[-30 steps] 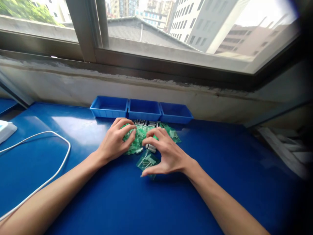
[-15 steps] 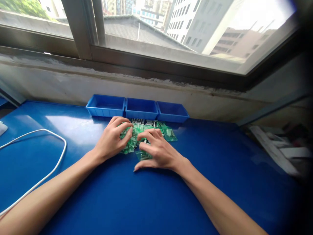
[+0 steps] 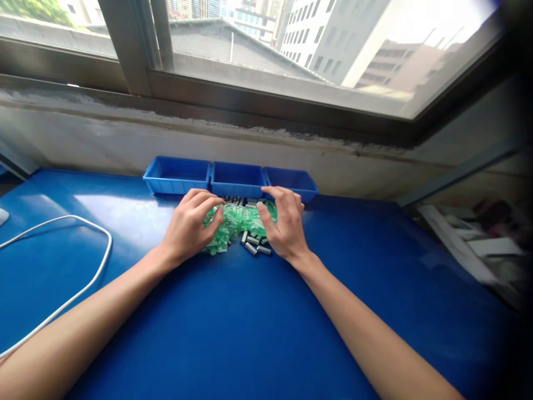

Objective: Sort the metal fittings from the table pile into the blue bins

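A heap of small clear-green plastic packets (image 3: 239, 218) lies on the blue table between my hands. My left hand (image 3: 192, 223) cups the heap's left side, its fingers curved and the thumb apart from them. At the right side is my right hand (image 3: 286, 225), with thumb and fingers spread and packets beside the thumb. Neither hand visibly grips anything, though some fingertips are hidden. Several small dark and silvery bar-shaped pieces (image 3: 252, 241) lie loose in front of the heap. More such pieces show behind it, near the bins.
Three blue plastic bins stand in a row against the wall: left (image 3: 179, 185), middle (image 3: 237, 189) and right (image 3: 310, 194). A white cable (image 3: 106, 244) loops across the left of the blue table (image 3: 250, 333). A window frame (image 3: 270, 105) runs above.
My right hand has moved back and right, from over the heap's front to its right side. The packets have drawn together, and loose bar-shaped pieces now show in front. The left hand has barely moved.
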Available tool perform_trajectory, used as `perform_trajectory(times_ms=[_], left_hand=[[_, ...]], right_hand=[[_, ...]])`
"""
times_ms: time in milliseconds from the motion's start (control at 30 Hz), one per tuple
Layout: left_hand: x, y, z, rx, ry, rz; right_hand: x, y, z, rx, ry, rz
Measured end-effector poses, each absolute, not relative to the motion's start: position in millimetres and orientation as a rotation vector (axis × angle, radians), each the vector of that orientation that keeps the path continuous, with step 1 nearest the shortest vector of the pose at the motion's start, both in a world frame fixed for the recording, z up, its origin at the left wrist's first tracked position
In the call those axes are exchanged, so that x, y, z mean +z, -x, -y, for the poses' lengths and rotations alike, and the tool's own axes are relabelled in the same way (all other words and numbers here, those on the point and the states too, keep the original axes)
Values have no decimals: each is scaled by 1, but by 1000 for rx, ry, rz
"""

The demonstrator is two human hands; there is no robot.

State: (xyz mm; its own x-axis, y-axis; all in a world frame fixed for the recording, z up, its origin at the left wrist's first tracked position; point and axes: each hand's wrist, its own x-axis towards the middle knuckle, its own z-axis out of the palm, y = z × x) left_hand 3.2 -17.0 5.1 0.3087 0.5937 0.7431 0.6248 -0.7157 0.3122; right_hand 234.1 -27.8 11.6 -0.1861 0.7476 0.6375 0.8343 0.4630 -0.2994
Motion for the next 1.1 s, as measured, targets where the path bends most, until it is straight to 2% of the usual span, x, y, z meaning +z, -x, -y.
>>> perform_trajectory(times_ms=[167, 433, 633, 1100], left_hand=[[3, -2, 18, -1465, 2534, 1168], [2, -2, 19, -1433, 2632, 1149], [2, -2, 18, -1427, 2654, 1203], [1, -1, 19, -1427, 2653, 1186]], right_hand=[[7, -236, 30, -244, 1098, 2260], [5, -241, 23, -4, 1242, 1806], [5, -244, 19, 253, 1237, 1783], [8, -244, 24, 171, 1212, 2023]])
